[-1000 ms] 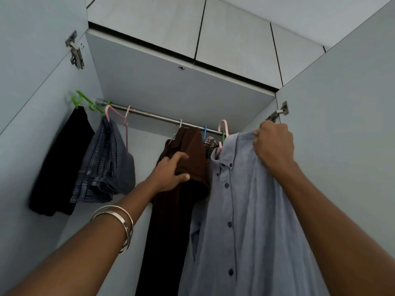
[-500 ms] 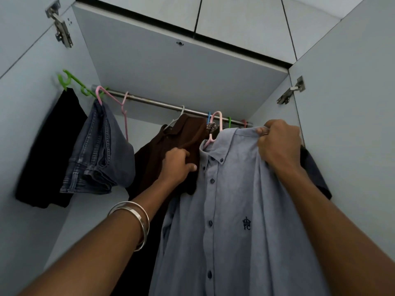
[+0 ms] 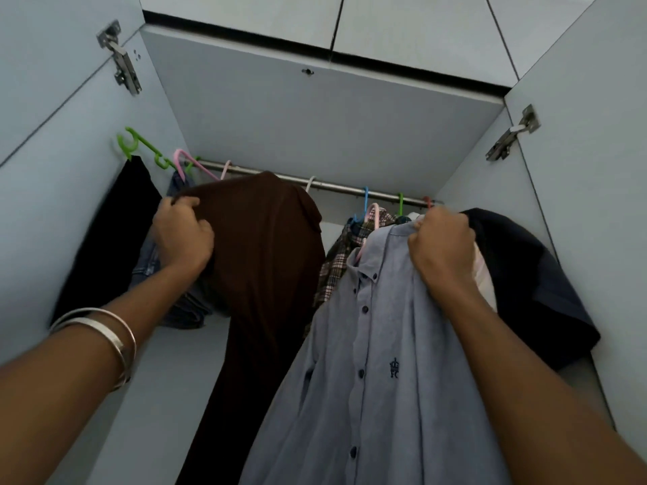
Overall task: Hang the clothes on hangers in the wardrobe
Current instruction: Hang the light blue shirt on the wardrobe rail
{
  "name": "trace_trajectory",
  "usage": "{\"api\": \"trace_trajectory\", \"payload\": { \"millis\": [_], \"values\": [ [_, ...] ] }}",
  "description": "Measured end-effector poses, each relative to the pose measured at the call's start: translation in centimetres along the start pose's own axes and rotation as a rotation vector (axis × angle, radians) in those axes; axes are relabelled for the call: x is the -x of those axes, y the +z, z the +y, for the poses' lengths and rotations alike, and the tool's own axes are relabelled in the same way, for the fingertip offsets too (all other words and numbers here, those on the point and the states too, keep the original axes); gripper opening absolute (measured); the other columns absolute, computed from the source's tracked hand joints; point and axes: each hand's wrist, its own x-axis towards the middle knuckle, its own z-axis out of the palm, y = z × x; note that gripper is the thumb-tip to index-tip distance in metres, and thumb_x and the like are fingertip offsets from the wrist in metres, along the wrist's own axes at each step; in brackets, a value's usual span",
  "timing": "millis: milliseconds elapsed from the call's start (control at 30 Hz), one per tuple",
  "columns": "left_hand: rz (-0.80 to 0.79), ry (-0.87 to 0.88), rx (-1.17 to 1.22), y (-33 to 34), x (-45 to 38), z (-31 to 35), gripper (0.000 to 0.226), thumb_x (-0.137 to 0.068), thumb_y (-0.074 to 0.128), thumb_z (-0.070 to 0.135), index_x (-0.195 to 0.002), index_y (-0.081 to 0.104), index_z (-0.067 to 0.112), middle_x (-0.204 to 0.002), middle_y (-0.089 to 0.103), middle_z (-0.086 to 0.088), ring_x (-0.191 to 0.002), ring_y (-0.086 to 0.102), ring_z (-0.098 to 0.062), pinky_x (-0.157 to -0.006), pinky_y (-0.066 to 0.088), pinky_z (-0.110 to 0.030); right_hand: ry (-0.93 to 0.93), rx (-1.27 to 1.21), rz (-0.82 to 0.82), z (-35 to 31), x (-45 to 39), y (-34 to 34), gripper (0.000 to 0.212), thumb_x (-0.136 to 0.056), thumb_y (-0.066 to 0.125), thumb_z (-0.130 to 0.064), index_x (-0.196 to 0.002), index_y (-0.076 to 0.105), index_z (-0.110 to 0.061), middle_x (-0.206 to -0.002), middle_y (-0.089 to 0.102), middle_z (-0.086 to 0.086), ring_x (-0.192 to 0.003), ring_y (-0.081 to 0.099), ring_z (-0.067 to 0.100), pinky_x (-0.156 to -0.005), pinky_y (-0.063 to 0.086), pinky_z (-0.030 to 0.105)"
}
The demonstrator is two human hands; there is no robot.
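1. Nearest the camera, two bare forearms reach up into the open wardrobe; metal bangles [image 3: 105, 330] circle the left wrist.
2. The right hand [image 3: 443, 252] is closed around the shoulder of a light blue button-up shirt [image 3: 378, 362], fingers curled into the fabric near the collar. The shirt sits on a pink hanger [image 3: 374, 213] whose hook rises just below the rail, and its body hangs down toward the bottom of the view.
3. The left hand [image 3: 183, 236] grips a bunched fold of a dark brown garment [image 3: 269, 260], which is drawn up and to the left, its lower part trailing straight down.
4. Between the two garments hangs a plaid shirt [image 3: 336, 264]; to the right of the blue shirt, a dark navy garment [image 3: 535, 285].
5. Behind the left hand hang blue jeans [image 3: 150, 260], and further left a black garment [image 3: 112, 239] under a green hanger [image 3: 140, 145].
6. Farthest back runs the metal rail [image 3: 336, 186], carrying several coloured hanger hooks.
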Motion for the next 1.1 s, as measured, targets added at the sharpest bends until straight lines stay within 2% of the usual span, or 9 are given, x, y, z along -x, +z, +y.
{"api": "trace_trajectory", "payload": {
  "millis": [167, 367, 467, 567, 667, 767, 900, 1000, 1100],
  "values": [
    [-0.102, -0.007, -0.057, 0.3, 1.7, 1.2, 0.040, -0.087, 0.051, 0.000, -0.127, 0.053, -0.002, -0.134, 0.042, -0.025, -0.119, 0.044, -0.044, -0.101, 0.035, -0.048, -0.036, -0.065, -0.047, -2.8, -0.4, 2.5, 0.020, -0.092, 0.048, -0.006, -0.101, 0.063, 0.002, -0.105, 0.065, 0.024, -0.099, 0.062, 0.040, -0.077, 0.050, 0.040],
    [0.053, 0.095, -0.052, -0.3, 0.4, 2.1, 0.050, -0.089, 0.047, -0.006, -0.138, 0.043, -0.002, -0.137, 0.038, -0.023, -0.112, 0.048, -0.046, -0.096, 0.038, -0.052, -0.094, 0.004, 0.003, -3.3, -3.7, 2.6, 0.025, -0.094, 0.042, -0.003, -0.108, 0.061, 0.004, -0.112, 0.062, 0.026, -0.106, 0.059, 0.043, -0.083, 0.049, 0.042],
    [0.092, 0.051, -0.087, -0.7, -0.9, 1.5, 0.054, -0.087, 0.050, -0.006, -0.140, 0.040, 0.000, -0.139, 0.034, -0.020, -0.110, 0.049, -0.047, -0.093, 0.040, -0.053, -0.104, 0.005, 0.049, -3.1, -5.5, 3.0, 0.024, -0.093, 0.044, -0.003, -0.107, 0.061, 0.005, -0.110, 0.062, 0.029, -0.103, 0.060, 0.045, -0.081, 0.050, 0.043],
    [0.154, 0.066, -0.251, 0.0, -1.6, 1.8, 0.041, -0.083, 0.056, 0.004, -0.124, 0.052, 0.006, -0.142, 0.030, -0.014, -0.117, 0.042, -0.046, -0.090, 0.039, -0.057, -0.074, -0.049, 0.097, -3.1, -7.3, 3.5, 0.023, -0.093, 0.047, -0.004, -0.107, 0.061, 0.007, -0.109, 0.061, 0.031, -0.102, 0.060, 0.047, -0.080, 0.049, 0.044],
    [0.283, 0.267, -0.364, 1.4, -3.0, 4.1, 0.019, -0.084, 0.053, 0.019, -0.097, 0.064, 0.012, -0.137, 0.041, -0.014, -0.121, 0.041, -0.040, -0.095, 0.032, -0.058, -0.079, -0.091, 0.132, -4.0, -9.3, 3.8, 0.023, -0.093, 0.049, -0.006, -0.108, 0.061, 0.007, -0.109, 0.061, 0.032, -0.102, 0.060, 0.046, -0.082, 0.049, 0.045],
    [0.070, 0.529, -0.440, 3.9, -4.8, 6.8, 0.032, -0.089, 0.051, 0.045, -0.111, 0.063, 0.025, -0.136, 0.045, -0.010, -0.124, 0.042, -0.034, -0.100, 0.026, -0.060, -0.194, -0.011, 0.181, -5.0, -11.4, 4.0, 0.024, -0.093, 0.049, -0.005, -0.107, 0.062, 0.008, -0.108, 0.062, 0.032, -0.101, 0.060, 0.047, -0.082, 0.049, 0.044],
    [-0.339, 0.437, -0.497, 6.7, -5.9, 8.4, 0.054, -0.086, 0.055, 0.058, -0.136, 0.042, 0.042, -0.139, 0.036, -0.012, -0.129, 0.036, -0.039, -0.104, 0.022, -0.062, -0.233, 0.037, 0.203, -4.3, -12.9, 3.2, 0.021, -0.091, 0.051, -0.003, -0.104, 0.061, 0.010, -0.105, 0.061, 0.034, -0.098, 0.060, 0.049, -0.079, 0.049, 0.043],
    [-0.409, 0.379, -0.463, 9.1, -7.0, 7.6, 0.054, -0.085, 0.063, 0.048, -0.135, 0.047, 0.035, -0.139, 0.035, -0.012, -0.127, 0.039, -0.040, -0.102, 0.026, -0.062, -0.205, 0.054, 0.241, -3.7, -13.5, 4.4, 0.019, -0.091, 0.050, -0.003, -0.100, 0.061, 0.010, -0.102, 0.061, 0.034, -0.095, 0.060, 0.048, -0.076, 0.048, 0.041],
    [-0.329, 0.399, -0.336, 11.2, -8.3, 6.7, 0.045, -0.087, 0.064, 0.030, -0.130, 0.053, 0.018, -0.128, 0.045, -0.013, -0.116, 0.050, -0.038, -0.095, 0.040, -0.052, -0.168, 0.024, 0.251, -4.5, -13.6, 6.0, 0.021, -0.091, 0.050, -0.004, -0.101, 0.062, 0.009, -0.104, 0.062, 0.032, -0.097, 0.060, 0.047, -0.077, 0.048, 0.041]
  ]
}}
